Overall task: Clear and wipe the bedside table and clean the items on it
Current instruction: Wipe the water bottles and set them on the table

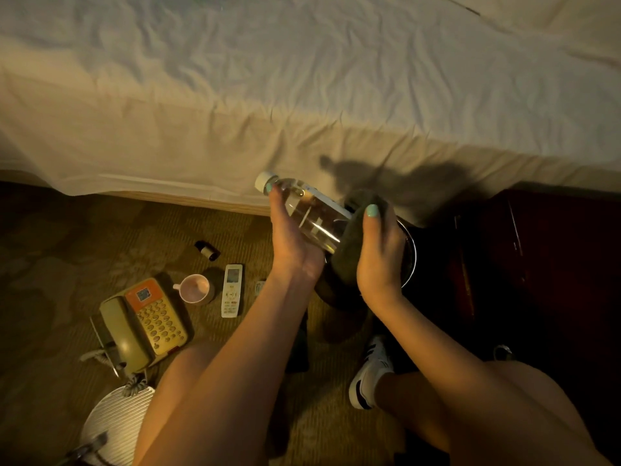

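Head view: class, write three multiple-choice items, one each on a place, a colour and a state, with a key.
1. The white remote control lies: A on the bed; B on the carpet beside the pink cup; C in a hand.
2. The clear plastic bottle's cap is: A white; B red; C blue.
3. The left hand: A hangs idle; B holds the bottle; C presses the telephone.
Key: B, carpet lies under it; A, the cap shows white; B, fingers curl round it.

The left hand (295, 237) holds a bottle (309, 210); the right hand (379, 257) presses a cloth (351, 243) against it.
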{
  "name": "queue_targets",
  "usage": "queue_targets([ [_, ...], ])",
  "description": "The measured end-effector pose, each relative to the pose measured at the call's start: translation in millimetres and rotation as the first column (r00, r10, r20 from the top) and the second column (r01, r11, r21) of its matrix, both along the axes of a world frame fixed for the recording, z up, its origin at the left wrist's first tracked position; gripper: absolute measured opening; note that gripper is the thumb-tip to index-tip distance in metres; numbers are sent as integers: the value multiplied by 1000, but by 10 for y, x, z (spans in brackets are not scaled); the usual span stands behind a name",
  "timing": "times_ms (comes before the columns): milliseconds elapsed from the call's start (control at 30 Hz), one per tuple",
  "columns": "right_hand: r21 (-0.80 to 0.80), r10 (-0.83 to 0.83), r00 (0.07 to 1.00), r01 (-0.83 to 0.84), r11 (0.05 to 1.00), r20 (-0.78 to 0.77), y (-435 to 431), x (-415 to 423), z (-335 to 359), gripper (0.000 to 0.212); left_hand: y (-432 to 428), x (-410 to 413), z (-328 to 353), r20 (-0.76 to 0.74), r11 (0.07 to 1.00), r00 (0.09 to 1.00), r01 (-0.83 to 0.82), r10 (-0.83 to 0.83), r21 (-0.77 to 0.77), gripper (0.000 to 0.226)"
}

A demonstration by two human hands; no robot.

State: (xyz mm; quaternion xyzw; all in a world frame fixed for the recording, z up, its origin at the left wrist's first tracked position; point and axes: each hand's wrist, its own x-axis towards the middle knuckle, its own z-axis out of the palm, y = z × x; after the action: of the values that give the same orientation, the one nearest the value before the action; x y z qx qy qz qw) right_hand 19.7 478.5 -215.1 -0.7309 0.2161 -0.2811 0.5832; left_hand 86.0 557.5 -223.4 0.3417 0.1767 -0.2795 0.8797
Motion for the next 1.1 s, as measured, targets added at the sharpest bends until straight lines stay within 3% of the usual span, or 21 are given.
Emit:
queue_targets([
  [233,206,-3,999,-8,978,51,-134,67,20,41,0,-36,93,-84,999,996,-45,44,-11,43],
  [367,372,0,999,20,928,-54,-206,56,76,44,23,3,73,-25,999,999,-25,26,41,67],
  [433,420,121,982,-50,906,-144,-281,52,102,39,45,52,85,23,996,1000,-15,13,84,77],
  [533,223,328,893,-267,937,-308,-270,9,82,37,36,15,155,240,975,967,31,-85,221,62],
  [600,117,332,871,-311,943,-361,-237,-9,27,38,-6,-103,181,323,955,932,70,-165,288,49],
  [800,220,251,894,-178,959,-370,-317,92,127,44,-98,-287,101,370,915,867,205,-334,346,27],
  [900,179,250,899,-197,964,-359,-371,157,173,42,-156,-363,81,392,865,816,239,-425,442,29],
  [1033,206,245,907,-182,961,-343,-360,160,79,40,-163,-342,60,416,880,824,193,-385,433,31],
  [1100,218,282,894,-215,952,-348,-332,111,-4,49,-143,-296,58,410,886,834,182,-369,426,29],
])
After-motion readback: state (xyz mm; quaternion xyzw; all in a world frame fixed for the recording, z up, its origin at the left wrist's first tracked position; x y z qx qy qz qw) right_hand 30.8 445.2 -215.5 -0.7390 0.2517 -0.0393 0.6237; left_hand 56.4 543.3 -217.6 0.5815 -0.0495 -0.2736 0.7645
